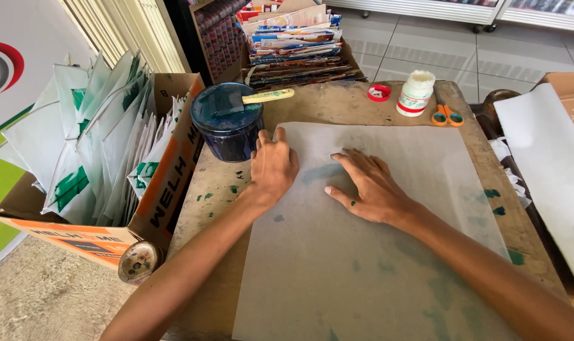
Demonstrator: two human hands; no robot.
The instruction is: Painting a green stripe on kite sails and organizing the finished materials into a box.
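Fingers of both my left hand [272, 167] and right hand [369, 187] lie spread flat, holding nothing, pressing a large grey paper sheet [363, 252] centred on the stained wooden table [217, 189]. I judge even outward smoothing works best. A blue tub [227, 123] crowds the sheet's left corner; open room lies rightward.

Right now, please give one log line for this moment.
left hand: flat on grey paper sheet | right hand: flat on sheet | blue pot: beside left hand
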